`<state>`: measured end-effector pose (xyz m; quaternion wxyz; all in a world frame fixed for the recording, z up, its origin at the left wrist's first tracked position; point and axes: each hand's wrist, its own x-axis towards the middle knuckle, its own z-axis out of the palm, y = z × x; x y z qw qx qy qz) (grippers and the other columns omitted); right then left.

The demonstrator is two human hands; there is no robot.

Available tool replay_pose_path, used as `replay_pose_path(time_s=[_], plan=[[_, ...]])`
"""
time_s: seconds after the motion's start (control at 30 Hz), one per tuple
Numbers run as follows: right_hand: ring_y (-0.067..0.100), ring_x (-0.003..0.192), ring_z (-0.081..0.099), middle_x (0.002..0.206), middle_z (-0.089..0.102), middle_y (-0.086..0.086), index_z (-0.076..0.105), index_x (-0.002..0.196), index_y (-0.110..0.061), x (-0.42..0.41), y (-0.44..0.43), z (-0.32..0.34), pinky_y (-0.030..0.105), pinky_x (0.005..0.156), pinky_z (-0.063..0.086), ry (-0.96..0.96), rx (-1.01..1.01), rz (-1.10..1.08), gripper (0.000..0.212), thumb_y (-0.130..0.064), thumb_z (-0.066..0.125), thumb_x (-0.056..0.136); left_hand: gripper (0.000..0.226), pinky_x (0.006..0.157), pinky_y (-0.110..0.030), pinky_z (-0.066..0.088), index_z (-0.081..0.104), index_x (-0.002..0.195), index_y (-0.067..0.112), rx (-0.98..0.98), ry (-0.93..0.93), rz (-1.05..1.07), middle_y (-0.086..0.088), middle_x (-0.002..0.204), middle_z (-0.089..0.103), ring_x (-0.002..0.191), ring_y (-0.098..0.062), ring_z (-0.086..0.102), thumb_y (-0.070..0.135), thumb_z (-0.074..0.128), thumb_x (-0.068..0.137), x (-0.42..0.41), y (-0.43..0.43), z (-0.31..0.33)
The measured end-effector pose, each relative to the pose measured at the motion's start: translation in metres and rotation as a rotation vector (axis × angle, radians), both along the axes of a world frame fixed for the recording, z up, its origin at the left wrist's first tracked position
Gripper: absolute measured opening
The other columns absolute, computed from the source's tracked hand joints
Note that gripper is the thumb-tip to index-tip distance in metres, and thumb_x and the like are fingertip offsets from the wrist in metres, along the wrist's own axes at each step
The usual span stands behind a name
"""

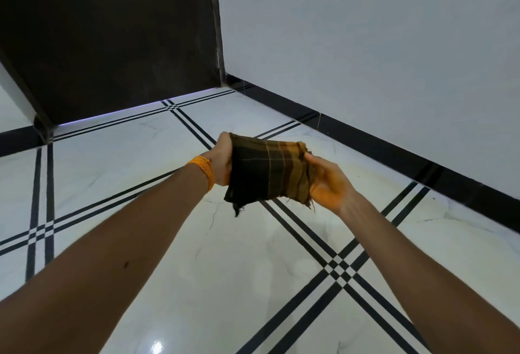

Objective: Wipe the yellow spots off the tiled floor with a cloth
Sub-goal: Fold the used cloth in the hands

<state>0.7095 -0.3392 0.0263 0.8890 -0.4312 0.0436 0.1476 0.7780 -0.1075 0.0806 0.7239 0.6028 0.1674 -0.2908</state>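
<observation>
The cloth (267, 173), a dark checked piece with ochre stripes and frayed corners, is stretched between both hands and held up in the air, clear of the tiled floor (253, 269) below it. The left hand (222, 162) closes round the cloth's left edge, its fingers wrapped over the bunched fabric. On the opposite edge the right hand (327, 182) takes hold with the palm turned up, the thumb pressing the fabric against fingers hidden behind it. Between the two grips the cloth is fairly taut along its top, while its lower corners hang loose beneath the hands. I judge it is held this way to spread or refold it, so that a usable face is ready before it goes down to the tiles.

An orange thread band (204, 169) sits on the wrist just behind the left grip. The right palm has a yellowish cast, which may be stain picked up from the work.

Under and around the hands the floor is glossy white marble-pattern tile crossed by pairs of black lines (334, 267). I can make out no distinct yellow spot; a faint warm tinge on the tile left of the left wrist may be one, though the glare makes it uncertain. Beyond the grip, a black skirting (394, 156) runs under a pale wall (365, 43), beside a dark panel (112, 29).
</observation>
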Motion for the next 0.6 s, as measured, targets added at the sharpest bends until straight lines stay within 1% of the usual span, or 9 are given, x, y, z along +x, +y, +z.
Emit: replay_pose_path(time_s=[0.07,0.13,0.17,0.23,0.3,0.37,0.43,0.53,0.6], plan=[[0.03,0.102,0.071,0.113,0.069,0.017,0.075,0.114,-0.008,-0.003,0.005,-0.009,0.043,0.085,0.061,0.063,0.016,0.096,0.028,-0.011,0.073,0.086,0.073,0.069,-0.046,0.055,0.062,0.119,0.005,-0.067,0.047,0.039,-0.017,0.104,0.074,0.1,-0.034,0.068,0.066,0.032,0.094,0.004,0.005,-0.003],[0.032,0.11,0.067,0.117,0.068,0.02,0.066,0.125,-0.004,-0.008,0.016,-0.015,0.043,0.093,0.059,0.116,-0.046,0.228,0.043,-0.009,0.077,0.083,0.077,0.078,-0.05,0.056,0.056,0.119,-0.003,-0.077,0.072,-0.006,-0.023,0.114,0.07,0.105,-0.038,0.066,0.068,0.047,0.09,0.005,0.006,-0.005],[0.032,0.113,0.065,0.117,0.067,0.019,0.063,0.124,-0.003,-0.007,0.018,-0.018,0.045,0.1,0.055,0.119,-0.066,0.242,0.045,-0.009,0.079,0.082,0.076,0.083,-0.049,0.056,0.053,0.121,-0.004,-0.05,0.056,-0.061,-0.024,0.117,0.068,0.108,-0.039,0.065,0.063,0.057,0.087,0.004,0.007,-0.005],[0.033,0.116,0.063,0.115,0.067,0.017,0.063,0.115,-0.007,-0.001,0.018,-0.017,0.049,0.109,0.047,0.093,-0.053,0.19,0.039,-0.011,0.081,0.081,0.062,0.081,-0.044,0.058,0.052,0.127,-0.003,0.04,-0.036,-0.218,-0.023,0.119,0.068,0.107,-0.037,0.067,0.038,0.073,0.085,0.002,0.009,-0.003],[0.03,0.113,0.063,0.11,0.068,0.013,0.066,0.108,-0.011,0.002,0.015,-0.01,0.049,0.109,0.045,0.066,-0.047,0.104,0.026,-0.014,0.077,0.085,0.048,0.084,-0.042,0.057,0.056,0.129,0.002,0.145,-0.139,-0.384,-0.019,0.119,0.069,0.113,-0.036,0.065,0.009,0.072,0.085,-0.001,0.011,-0.001],[0.028,0.109,0.065,0.108,0.069,0.01,0.069,0.109,-0.013,0.005,0.01,-0.003,0.047,0.109,0.044,0.071,-0.105,0.027,0.021,-0.018,0.071,0.089,0.045,0.089,-0.044,0.055,0.058,0.128,0.008,0.217,-0.206,-0.433,-0.015,0.121,0.068,0.118,-0.035,0.061,-0.002,0.069,0.085,-0.001,0.01,-0.005],[0.028,0.11,0.067,0.114,0.07,0.011,0.067,0.122,-0.01,0.008,0.009,0.0,0.045,0.11,0.045,0.077,-0.154,-0.029,0.031,-0.017,0.068,0.092,0.042,0.082,-0.042,0.057,0.057,0.127,0.013,0.223,-0.252,-0.411,-0.011,0.12,0.066,0.111,-0.031,0.061,-0.002,0.065,0.089,-0.004,0.008,-0.006],[0.028,0.11,0.069,0.116,0.07,0.014,0.066,0.122,-0.007,0.008,0.006,0.002,0.043,0.104,0.051,0.016,-0.197,-0.107,0.028,-0.011,0.065,0.095,0.032,0.061,-0.033,0.06,0.054,0.118,0.015,0.176,-0.285,-0.272,-0.012,0.12,0.062,0.096,-0.025,0.065,-0.001,0.062,0.092,-0.006,0.008,-0.004],[0.032,0.119,0.066,0.125,0.068,0.019,0.064,0.128,-0.003,0.009,0.001,0.003,0.044,0.104,0.053,-0.03,-0.252,-0.132,0.033,-0.006,0.065,0.095,0.031,0.051,-0.028,0.058,0.049,0.117,0.014,0.159,-0.289,-0.139,-0.013,0.118,0.056,0.088,-0.023,0.064,0.001,0.063,0.092,-0.005,0.011,-0.002]])
